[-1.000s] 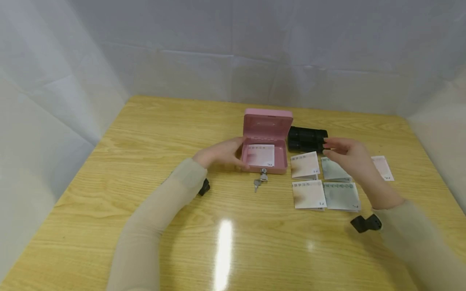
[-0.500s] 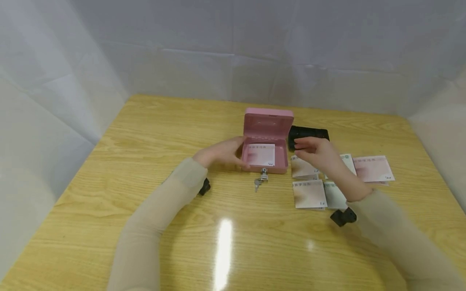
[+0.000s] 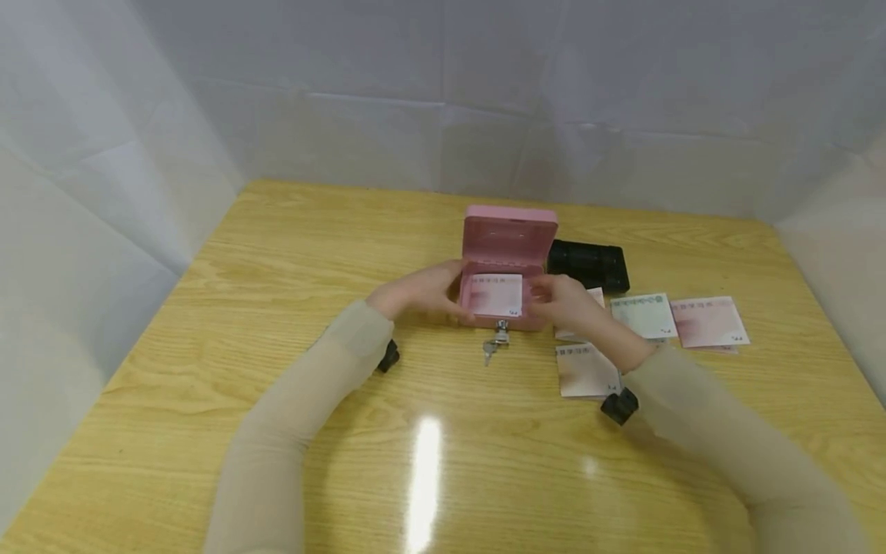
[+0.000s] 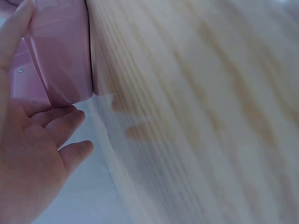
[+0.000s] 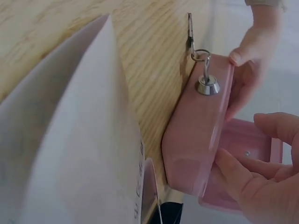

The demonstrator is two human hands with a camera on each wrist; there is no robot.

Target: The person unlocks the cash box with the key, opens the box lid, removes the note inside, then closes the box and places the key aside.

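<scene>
A small pink cash box (image 3: pixel 508 312) stands open at mid-table with its lid (image 3: pixel 511 235) upright. A folded banknote (image 3: pixel 495 295) lies inside. A key (image 3: pixel 501 332) sits in the front lock, with another hanging from its ring. My left hand (image 3: pixel 443 296) grips the box's left side, thumb along the wall (image 4: pixel 60 51). My right hand (image 3: pixel 550 296) holds the right side of the box (image 5: pixel 196 140), fingers curled at its corner and thumb above.
A black tray (image 3: pixel 590 265) sits right of the lid. Several folded banknotes lie on the wooden table (image 3: pixel 277 254) to the right: one near me (image 3: pixel 587 371), a greenish one (image 3: pixel 644 315), a pinkish one (image 3: pixel 709 322). White sheeting surrounds the table.
My right hand has moved left from above the banknotes, past the black tray, to the box's right side. The left hand and the box have stayed put.
</scene>
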